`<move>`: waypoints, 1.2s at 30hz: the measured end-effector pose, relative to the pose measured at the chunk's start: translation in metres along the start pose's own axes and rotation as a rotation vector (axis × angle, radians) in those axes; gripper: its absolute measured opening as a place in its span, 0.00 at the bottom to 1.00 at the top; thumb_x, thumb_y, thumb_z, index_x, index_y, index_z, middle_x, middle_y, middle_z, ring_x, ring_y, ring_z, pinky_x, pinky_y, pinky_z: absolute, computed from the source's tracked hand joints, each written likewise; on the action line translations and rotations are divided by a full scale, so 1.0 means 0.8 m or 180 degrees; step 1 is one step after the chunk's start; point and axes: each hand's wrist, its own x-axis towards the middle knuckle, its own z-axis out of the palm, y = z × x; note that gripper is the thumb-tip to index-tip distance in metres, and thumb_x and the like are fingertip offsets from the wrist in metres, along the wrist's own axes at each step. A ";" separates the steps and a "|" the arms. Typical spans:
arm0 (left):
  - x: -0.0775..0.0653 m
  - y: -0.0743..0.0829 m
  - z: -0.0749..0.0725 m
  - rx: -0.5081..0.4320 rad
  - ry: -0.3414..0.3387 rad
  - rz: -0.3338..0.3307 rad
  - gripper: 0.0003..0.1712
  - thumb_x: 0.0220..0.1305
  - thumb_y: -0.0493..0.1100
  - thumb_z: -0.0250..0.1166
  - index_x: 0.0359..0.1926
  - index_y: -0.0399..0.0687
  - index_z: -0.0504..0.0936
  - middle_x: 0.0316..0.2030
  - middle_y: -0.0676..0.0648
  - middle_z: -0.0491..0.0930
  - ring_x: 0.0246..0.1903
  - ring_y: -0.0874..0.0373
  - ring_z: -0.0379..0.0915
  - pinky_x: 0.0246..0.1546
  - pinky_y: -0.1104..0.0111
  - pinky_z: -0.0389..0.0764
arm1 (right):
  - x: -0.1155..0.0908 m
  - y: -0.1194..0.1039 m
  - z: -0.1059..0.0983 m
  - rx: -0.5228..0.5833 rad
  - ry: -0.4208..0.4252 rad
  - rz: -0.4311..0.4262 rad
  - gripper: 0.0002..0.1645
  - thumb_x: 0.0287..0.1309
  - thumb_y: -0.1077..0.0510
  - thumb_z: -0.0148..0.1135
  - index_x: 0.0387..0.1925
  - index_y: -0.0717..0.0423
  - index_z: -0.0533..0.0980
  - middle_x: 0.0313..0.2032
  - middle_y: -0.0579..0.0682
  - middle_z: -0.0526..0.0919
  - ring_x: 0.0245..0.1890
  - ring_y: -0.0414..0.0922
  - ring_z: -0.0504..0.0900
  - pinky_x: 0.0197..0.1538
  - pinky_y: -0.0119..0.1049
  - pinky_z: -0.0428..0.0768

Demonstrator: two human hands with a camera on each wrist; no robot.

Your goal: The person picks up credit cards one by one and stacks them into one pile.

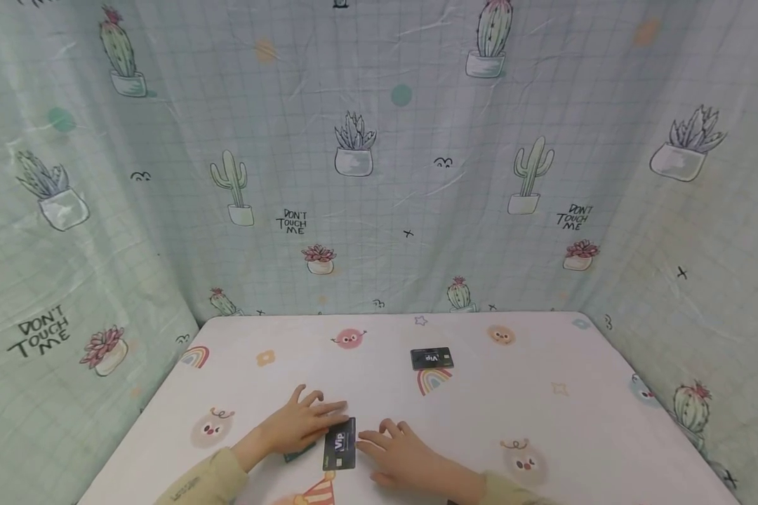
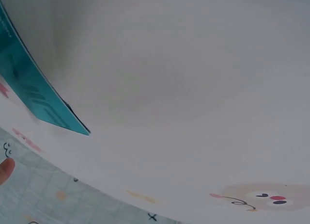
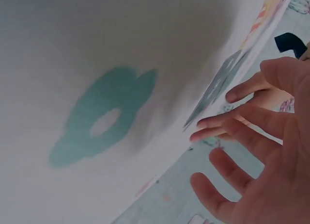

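A black card marked "Vip" [image 1: 340,449] lies upright in the head view, between the two hands. My left hand [image 1: 298,424] reaches over from the left, its fingertips right at the card's upper left edge. Partly hidden beneath that hand is a dark green card [image 1: 299,453], while the left wrist view shows a teal card [image 2: 36,86]. On the other side, my right hand [image 1: 407,457] hovers with loosely bent fingers, fingertips close to the black card's right edge. The right wrist view shows this hand [image 3: 266,156] with spread fingers and nothing held.
Farther back on the white patterned table [image 1: 379,379], a second black "Vip" card [image 1: 432,358] lies sideways by a printed rainbow. A cactus-print curtain [image 1: 391,203] encloses the table at the back and both sides.
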 end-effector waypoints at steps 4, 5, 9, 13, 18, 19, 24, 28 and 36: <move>-0.004 0.000 0.006 0.0018 -0.0050 0.0046 0.25 0.63 0.48 0.52 0.61 0.65 0.64 0.60 0.58 0.67 0.50 0.54 0.65 0.47 0.41 0.64 | 0.006 -0.012 -0.004 0.0290 -0.0310 -0.0245 0.28 0.58 0.40 0.48 0.59 0.40 0.62 0.59 0.36 0.67 0.49 0.39 0.68 0.42 0.34 0.73; -0.005 0.000 0.008 0.0010 -0.0040 0.0047 0.25 0.63 0.48 0.52 0.61 0.65 0.64 0.60 0.58 0.67 0.50 0.54 0.65 0.47 0.41 0.64 | 0.007 -0.014 -0.005 0.0385 -0.0390 -0.0286 0.27 0.59 0.41 0.47 0.60 0.40 0.62 0.60 0.36 0.67 0.49 0.39 0.68 0.43 0.35 0.73; -0.008 0.000 0.014 -0.0001 -0.0005 0.0038 0.25 0.63 0.48 0.52 0.62 0.64 0.64 0.61 0.58 0.66 0.51 0.55 0.65 0.48 0.42 0.64 | 0.009 -0.018 -0.011 0.0647 -0.0643 -0.0357 0.25 0.62 0.42 0.44 0.61 0.38 0.61 0.60 0.35 0.66 0.49 0.39 0.68 0.46 0.39 0.74; -0.009 0.000 0.017 0.0014 0.0036 0.0046 0.25 0.63 0.49 0.51 0.62 0.63 0.64 0.61 0.58 0.65 0.52 0.55 0.65 0.48 0.43 0.64 | 0.009 -0.019 -0.014 0.0623 -0.0716 -0.0357 0.25 0.62 0.42 0.44 0.61 0.37 0.61 0.59 0.34 0.66 0.48 0.38 0.68 0.47 0.39 0.73; -0.009 0.005 0.014 -0.0084 0.0023 0.0007 0.26 0.62 0.51 0.52 0.62 0.61 0.64 0.62 0.55 0.64 0.53 0.52 0.64 0.48 0.43 0.64 | 0.007 -0.016 -0.013 0.0372 -0.0566 -0.0340 0.27 0.59 0.41 0.48 0.59 0.39 0.63 0.57 0.35 0.70 0.49 0.41 0.71 0.46 0.39 0.73; -0.009 0.007 0.013 -0.0097 0.0005 -0.0005 0.26 0.62 0.52 0.52 0.62 0.61 0.64 0.62 0.55 0.64 0.53 0.52 0.64 0.49 0.43 0.64 | 0.007 -0.015 -0.012 0.0301 -0.0526 -0.0341 0.27 0.58 0.41 0.49 0.59 0.39 0.63 0.56 0.36 0.71 0.49 0.42 0.72 0.45 0.39 0.74; -0.010 0.017 0.009 -0.0019 -0.0003 0.0008 0.25 0.60 0.55 0.53 0.58 0.59 0.68 0.63 0.52 0.63 0.56 0.48 0.64 0.50 0.44 0.64 | 0.003 -0.006 -0.009 0.0126 -0.0521 -0.0168 0.28 0.56 0.37 0.48 0.56 0.40 0.67 0.52 0.36 0.73 0.48 0.40 0.70 0.44 0.36 0.72; -0.009 0.025 0.008 0.0052 0.0022 0.0056 0.21 0.60 0.56 0.53 0.54 0.58 0.71 0.61 0.51 0.65 0.55 0.48 0.66 0.50 0.45 0.66 | 0.002 0.001 -0.006 0.0087 -0.0566 0.0034 0.28 0.55 0.34 0.47 0.53 0.41 0.69 0.49 0.37 0.73 0.44 0.38 0.67 0.42 0.33 0.70; -0.008 0.034 0.015 0.0097 0.0051 0.0062 0.17 0.62 0.56 0.50 0.48 0.56 0.71 0.57 0.50 0.69 0.53 0.51 0.65 0.51 0.51 0.68 | 0.008 0.008 0.006 -0.0005 -0.0538 0.0287 0.28 0.51 0.31 0.48 0.49 0.39 0.69 0.45 0.41 0.73 0.40 0.39 0.66 0.40 0.34 0.70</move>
